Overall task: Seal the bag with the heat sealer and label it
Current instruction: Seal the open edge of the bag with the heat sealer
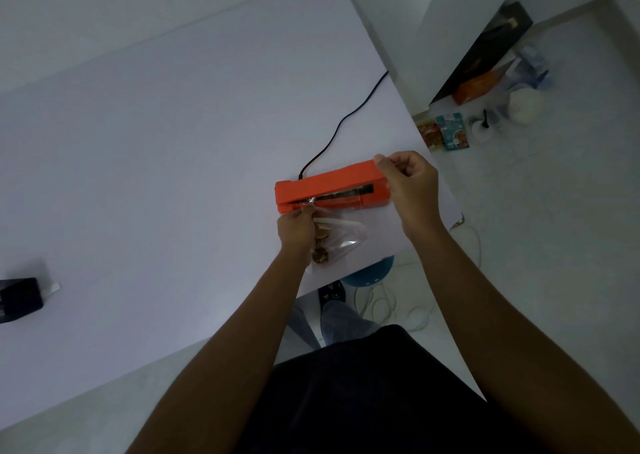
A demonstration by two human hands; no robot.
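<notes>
An orange heat sealer (329, 185) lies on the white table (156, 142) near its right edge, with its jaw slot facing me. A clear plastic bag (341, 237) holding brown pieces lies in front of it, and its open top edge reaches into the slot. My left hand (298, 227) pinches the bag's top left corner at the slot. My right hand (410, 189) is at the sealer's right end, its curled fingers pinching the bag's top right edge.
A black power cord (341, 123) runs from the sealer's back over the table's right edge. A dark box (19, 299) sits at the far left of the table. Packets, a cup and white cables lie on the floor to the right.
</notes>
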